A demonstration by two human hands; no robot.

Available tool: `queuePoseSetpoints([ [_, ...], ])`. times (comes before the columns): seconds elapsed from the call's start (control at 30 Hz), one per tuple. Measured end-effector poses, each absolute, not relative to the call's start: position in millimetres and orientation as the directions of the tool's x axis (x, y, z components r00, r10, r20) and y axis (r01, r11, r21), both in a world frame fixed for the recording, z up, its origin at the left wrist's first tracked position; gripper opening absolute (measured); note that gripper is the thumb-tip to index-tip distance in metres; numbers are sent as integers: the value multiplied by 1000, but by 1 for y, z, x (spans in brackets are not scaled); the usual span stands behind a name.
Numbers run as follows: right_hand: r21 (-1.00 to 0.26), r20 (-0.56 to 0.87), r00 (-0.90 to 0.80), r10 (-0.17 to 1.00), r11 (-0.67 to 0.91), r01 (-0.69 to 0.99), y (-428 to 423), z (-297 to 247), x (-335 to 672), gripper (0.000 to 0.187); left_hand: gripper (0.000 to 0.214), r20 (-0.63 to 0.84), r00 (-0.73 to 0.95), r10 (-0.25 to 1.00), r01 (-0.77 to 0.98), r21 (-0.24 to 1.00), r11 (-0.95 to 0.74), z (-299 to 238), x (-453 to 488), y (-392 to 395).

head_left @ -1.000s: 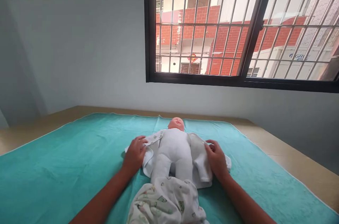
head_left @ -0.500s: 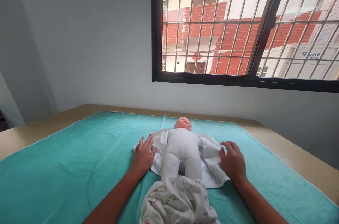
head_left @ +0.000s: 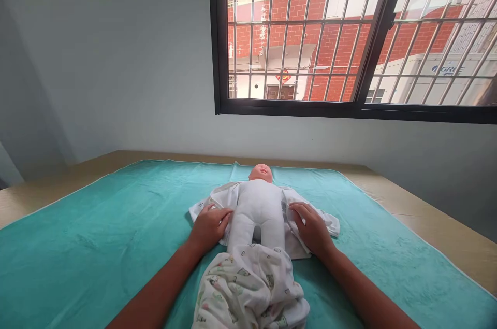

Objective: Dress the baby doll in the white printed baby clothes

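A baby doll (head_left: pixel 259 204) with a white cloth body lies on its back, head away from me. Under it spreads an open white baby shirt (head_left: pixel 301 254), its sleeves out to both sides. My left hand (head_left: pixel 209 228) is closed on the shirt's left front beside the doll's hip, thumb against the bent fingers. On the other side, my right hand (head_left: pixel 313 229) pinches the shirt's right front close to the doll's waist. Printed baby pants (head_left: pixel 252 287) cover the doll's lower legs nearest me. The fingertips are partly hidden in the cloth.
A turquoise blanket (head_left: pixel 97 246) lies under everything on a wooden table (head_left: pixel 438 220). Behind stand a grey wall (head_left: pixel 135 59) and a barred window (head_left: pixel 287 107) with a black frame.
Both hands have gone from loosely spread to closed on the shirt. My right hand has moved inward toward the doll, bringing the shirt's right front with it. The view has shifted slightly.
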State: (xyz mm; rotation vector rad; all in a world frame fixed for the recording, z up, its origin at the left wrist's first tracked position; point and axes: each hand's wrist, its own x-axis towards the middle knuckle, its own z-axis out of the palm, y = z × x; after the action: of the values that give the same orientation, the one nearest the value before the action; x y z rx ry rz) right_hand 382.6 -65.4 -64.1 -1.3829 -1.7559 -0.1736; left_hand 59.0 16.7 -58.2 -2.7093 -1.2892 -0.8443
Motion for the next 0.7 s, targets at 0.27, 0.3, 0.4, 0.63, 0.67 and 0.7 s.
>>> queuePoseSetpoints([
  [0.27, -768, 433, 48, 900, 341, 541, -134, -55, 320, 17, 38, 548, 164, 820, 888, 281, -365, -53, 44, 20],
  [0.3, -818, 351, 55, 935, 277, 504, -138, -56, 320, 18, 36, 539, 152, 828, 828, 388, -405, -52, 46, 20],
  [0.4, -898, 161, -26, 987, 157, 410, -140, -55, 328, 20, 31, 381, 184, 906, 420, 803, -423, -47, 56, 14],
  [0.63, -973, -77, -297, 952, -7, 229, -137, -41, 343, 20, 30, -62, 687, 724, 69, 997, 20, -29, 62, -7],
  [0.67, -976, -105, -319, 942, -35, 217, -138, -39, 343, 20, 29, -95, 723, 684, 117, 993, 13, -26, 61, -10],
  [0.7, -974, -130, -326, 936, -59, 220, -140, -36, 343, 20, 26, -115, 748, 654, 160, 987, -8, -22, 59, -13],
])
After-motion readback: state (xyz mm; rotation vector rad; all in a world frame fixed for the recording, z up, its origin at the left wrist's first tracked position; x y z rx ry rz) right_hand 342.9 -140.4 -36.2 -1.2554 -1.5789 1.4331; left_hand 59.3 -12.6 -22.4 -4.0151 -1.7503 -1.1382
